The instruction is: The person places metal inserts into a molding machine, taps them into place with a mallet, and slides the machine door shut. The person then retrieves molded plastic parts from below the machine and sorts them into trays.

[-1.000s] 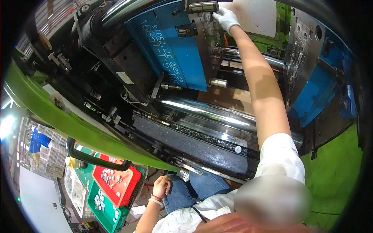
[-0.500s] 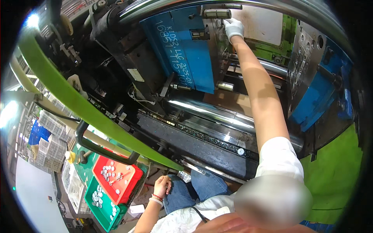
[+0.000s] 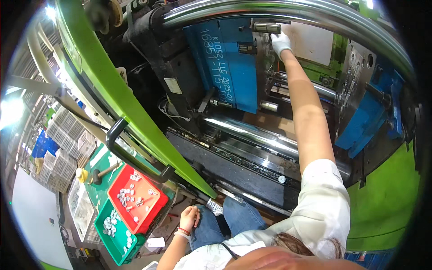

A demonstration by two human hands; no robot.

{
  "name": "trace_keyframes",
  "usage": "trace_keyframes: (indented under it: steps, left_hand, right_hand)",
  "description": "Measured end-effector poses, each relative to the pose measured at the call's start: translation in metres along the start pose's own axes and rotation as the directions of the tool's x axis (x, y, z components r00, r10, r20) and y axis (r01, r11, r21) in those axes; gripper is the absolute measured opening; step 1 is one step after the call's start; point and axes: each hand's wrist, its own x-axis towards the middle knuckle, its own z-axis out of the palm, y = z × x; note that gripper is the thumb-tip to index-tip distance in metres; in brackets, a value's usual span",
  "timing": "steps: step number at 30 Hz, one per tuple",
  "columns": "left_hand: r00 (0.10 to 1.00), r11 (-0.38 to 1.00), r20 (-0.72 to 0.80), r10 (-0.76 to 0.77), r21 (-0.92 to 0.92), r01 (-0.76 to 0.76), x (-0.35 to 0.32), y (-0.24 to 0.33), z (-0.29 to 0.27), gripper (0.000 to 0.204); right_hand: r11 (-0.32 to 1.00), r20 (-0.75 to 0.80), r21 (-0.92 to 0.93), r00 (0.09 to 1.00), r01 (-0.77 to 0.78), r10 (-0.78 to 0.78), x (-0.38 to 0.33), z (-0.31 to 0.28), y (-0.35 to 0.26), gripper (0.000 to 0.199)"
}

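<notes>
My right hand (image 3: 281,43), in a white glove, reaches deep between the two halves of a mould. Its bent fingers touch the metal face of the left blue mould half (image 3: 240,72), just below a thick guide pin (image 3: 267,28). Whatever those fingers may hold is hidden. Facing it stands the right mould half (image 3: 357,99), its metal face full of round hollows. My bare left hand (image 3: 190,218) rests on my thigh, fingers curled in, nothing visible in them.
Polished tie bars (image 3: 252,135) cross the machine. A small round silvery piece (image 3: 282,179) lies on the front ledge. At left, beside a green door frame (image 3: 135,117), a red tray (image 3: 155,210) and a green tray (image 3: 118,245) hold silvery pieces. A hammer (image 3: 104,173) lies behind them.
The view has shifted, so the machine and trays sit differently in the picture. My right hand stays at the left mould half and my left hand on my thigh.
</notes>
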Motion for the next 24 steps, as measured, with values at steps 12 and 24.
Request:
trace_keyframes:
  steps: [12, 24]
  left_hand:
    - [0.997, 0.997, 0.048, -0.054, -0.057, 0.057, 0.01, 0.011, -0.002, 0.023]
    - [0.996, 0.997, 0.059, -0.067, -0.045, 0.069, 0.016, 0.012, -0.001, 0.023]
  right_hand:
    - [0.989, 0.062, -0.029, 0.988, -0.143, 0.144, 0.003, -0.002, -0.006, 0.043]
    - [0.996, -0.115, 0.068, 0.992, 0.063, -0.055, -0.011, 0.005, 0.007, 0.032]
